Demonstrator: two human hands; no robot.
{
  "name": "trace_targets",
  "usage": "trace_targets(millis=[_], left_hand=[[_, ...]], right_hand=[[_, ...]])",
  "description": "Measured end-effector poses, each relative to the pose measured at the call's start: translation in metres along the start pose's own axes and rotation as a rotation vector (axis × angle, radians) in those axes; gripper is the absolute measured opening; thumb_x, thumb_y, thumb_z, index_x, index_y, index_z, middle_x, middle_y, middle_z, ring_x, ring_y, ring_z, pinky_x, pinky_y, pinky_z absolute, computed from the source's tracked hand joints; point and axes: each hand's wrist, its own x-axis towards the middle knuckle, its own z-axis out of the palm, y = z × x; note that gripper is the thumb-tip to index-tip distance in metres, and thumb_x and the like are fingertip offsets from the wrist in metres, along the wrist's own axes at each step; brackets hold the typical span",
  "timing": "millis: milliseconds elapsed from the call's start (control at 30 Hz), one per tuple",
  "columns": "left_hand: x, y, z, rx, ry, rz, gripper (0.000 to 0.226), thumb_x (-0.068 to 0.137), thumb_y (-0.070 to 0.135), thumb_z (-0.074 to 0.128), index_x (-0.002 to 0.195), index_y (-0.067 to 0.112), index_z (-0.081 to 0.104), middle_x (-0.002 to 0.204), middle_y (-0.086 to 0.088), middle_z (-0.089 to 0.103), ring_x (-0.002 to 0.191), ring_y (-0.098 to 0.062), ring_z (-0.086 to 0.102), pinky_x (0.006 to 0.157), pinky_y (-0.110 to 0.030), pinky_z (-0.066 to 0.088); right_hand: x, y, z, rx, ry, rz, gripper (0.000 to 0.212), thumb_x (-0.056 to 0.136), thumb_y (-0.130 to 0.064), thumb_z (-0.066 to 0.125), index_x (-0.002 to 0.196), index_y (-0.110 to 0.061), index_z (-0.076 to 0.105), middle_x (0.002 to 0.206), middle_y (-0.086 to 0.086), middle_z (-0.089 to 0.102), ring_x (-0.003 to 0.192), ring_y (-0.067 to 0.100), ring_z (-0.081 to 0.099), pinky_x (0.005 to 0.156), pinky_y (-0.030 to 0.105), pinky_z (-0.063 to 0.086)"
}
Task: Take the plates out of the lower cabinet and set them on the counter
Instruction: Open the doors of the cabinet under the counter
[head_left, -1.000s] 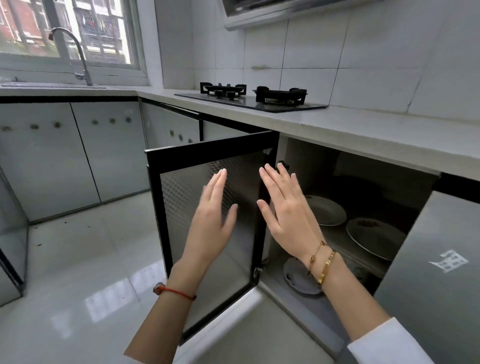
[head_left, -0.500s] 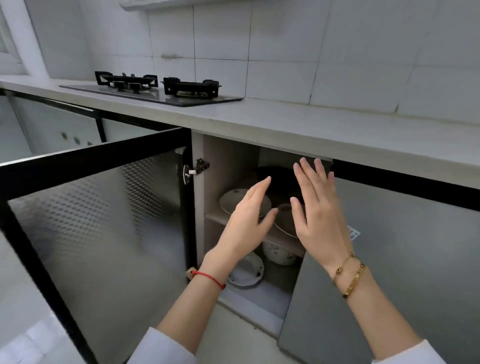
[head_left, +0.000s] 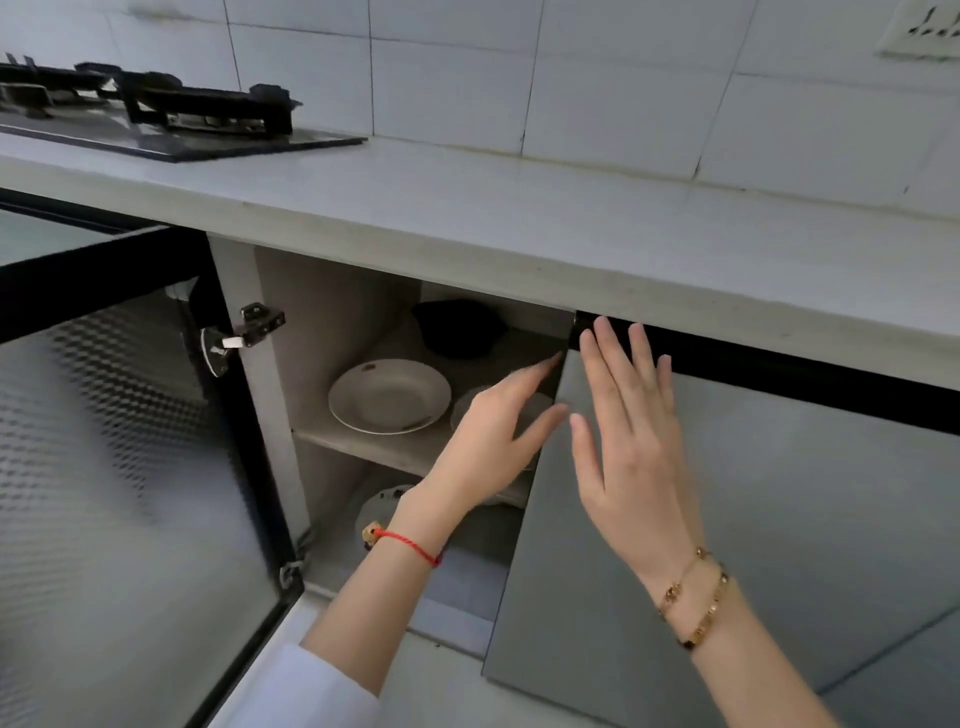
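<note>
We reach our left hand (head_left: 483, 441), fingers straight and holding nothing, toward the plates (head_left: 389, 395) on the cabinet shelf (head_left: 363, 447), while our right hand (head_left: 628, 431) lies flat by the grey door (head_left: 779, 519); the bench (head_left: 519, 218) waits above

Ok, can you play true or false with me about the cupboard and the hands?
1. The left hand reaches into the cupboard. True.
2. A white plate lies on the shelf. True.
3. A plate already sits on the counter. False: no plate shows on the counter.
4. The right hand grips a plate. False: its fingers are straight, in front of the grey door, holding nothing.
5. The stove is on the counter's left. True.
</note>
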Motion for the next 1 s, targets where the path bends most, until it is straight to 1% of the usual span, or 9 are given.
trace_targets(millis=[100, 267, 367, 433, 567, 667, 767, 900, 1000], left_hand=[[-0.001, 0.001, 0.000, -0.027, -0.003, 0.024, 0.043, 0.096, 0.029, 0.055, 0.137, 0.017, 0.050, 0.126, 0.017, 0.056, 0.115, 0.014, 0.050, 0.097, -0.011, 0.043], [-0.002, 0.004, -0.008, -0.037, -0.043, 0.045, 0.043, 0.096, 0.026, 0.056, 0.135, 0.011, 0.053, 0.129, 0.000, 0.063, 0.118, -0.005, 0.058, 0.098, -0.026, 0.048], [-0.011, 0.008, -0.013, -0.040, -0.036, 0.086, 0.042, 0.094, 0.024, 0.058, 0.134, 0.010, 0.055, 0.130, -0.002, 0.062, 0.121, -0.008, 0.057, 0.102, -0.023, 0.045], [-0.020, 0.012, -0.016, -0.061, -0.033, 0.104, 0.042, 0.094, 0.023, 0.059, 0.134, 0.010, 0.055, 0.133, 0.002, 0.060, 0.123, -0.004, 0.055, 0.103, -0.020, 0.044], [-0.042, 0.026, -0.024, -0.117, -0.022, 0.173, 0.038, 0.094, 0.024, 0.059, 0.131, 0.022, 0.056, 0.117, 0.022, 0.062, 0.106, 0.009, 0.059, 0.089, -0.013, 0.049], [-0.060, 0.035, -0.027, -0.139, -0.050, 0.202, 0.044, 0.093, 0.025, 0.060, 0.136, 0.025, 0.052, 0.131, 0.018, 0.057, 0.122, 0.008, 0.051, 0.102, -0.013, 0.041], [-0.077, 0.048, -0.031, -0.162, -0.049, 0.232, 0.050, 0.091, 0.019, 0.064, 0.136, 0.027, 0.043, 0.132, 0.030, 0.045, 0.128, 0.016, 0.038, 0.106, -0.007, 0.032], [-0.097, 0.065, -0.037, -0.197, -0.116, 0.266, 0.045, 0.090, 0.015, 0.065, 0.134, 0.017, 0.055, 0.137, 0.008, 0.054, 0.133, -0.003, 0.044, 0.109, -0.014, 0.034], [-0.110, 0.079, -0.038, -0.225, -0.144, 0.290, 0.046, 0.091, 0.016, 0.065, 0.135, 0.018, 0.054, 0.138, 0.003, 0.056, 0.133, -0.006, 0.047, 0.109, -0.025, 0.039]], right_hand=[[0.001, -0.003, -0.001, 0.014, -0.016, 0.012, 0.060, 0.098, -0.017, 0.041, 0.152, -0.010, 0.013, 0.161, 0.002, 0.011, 0.150, 0.021, 0.005, 0.122, 0.042, 0.007], [-0.002, -0.010, -0.001, 0.017, -0.004, 0.032, 0.062, 0.098, -0.015, 0.045, 0.151, -0.009, 0.014, 0.161, 0.002, 0.011, 0.150, 0.020, 0.004, 0.122, 0.043, 0.007], [-0.009, -0.019, -0.005, 0.006, 0.020, 0.039, 0.062, 0.098, -0.015, 0.044, 0.151, -0.009, 0.014, 0.161, 0.002, 0.010, 0.150, 0.020, 0.003, 0.122, 0.043, 0.006], [-0.015, -0.026, -0.010, -0.019, 0.037, 0.038, 0.060, 0.099, -0.016, 0.043, 0.151, -0.008, 0.014, 0.161, 0.003, 0.011, 0.150, 0.020, 0.003, 0.122, 0.043, 0.007], [-0.031, -0.043, -0.029, -0.066, 0.048, 0.042, 0.059, 0.099, -0.018, 0.042, 0.151, -0.008, 0.015, 0.161, 0.003, 0.012, 0.150, 0.020, 0.003, 0.122, 0.043, 0.008], [-0.047, -0.056, -0.047, -0.125, 0.044, 0.053, 0.059, 0.099, -0.019, 0.041, 0.151, -0.008, 0.015, 0.161, 0.003, 0.012, 0.150, 0.019, 0.004, 0.122, 0.042, 0.008], [-0.060, -0.072, -0.066, -0.165, 0.041, 0.079, 0.058, 0.100, -0.021, 0.039, 0.151, -0.008, 0.015, 0.160, 0.004, 0.013, 0.150, 0.019, 0.004, 0.122, 0.041, 0.008], [-0.078, -0.087, -0.088, -0.183, 0.049, 0.106, 0.055, 0.100, -0.021, 0.038, 0.150, -0.008, 0.019, 0.159, 0.004, 0.018, 0.149, 0.018, 0.006, 0.122, 0.041, 0.010], [-0.091, -0.094, -0.105, -0.191, 0.062, 0.111, 0.055, 0.100, -0.020, 0.039, 0.150, -0.007, 0.020, 0.159, 0.003, 0.020, 0.149, 0.018, 0.007, 0.122, 0.040, 0.010]])
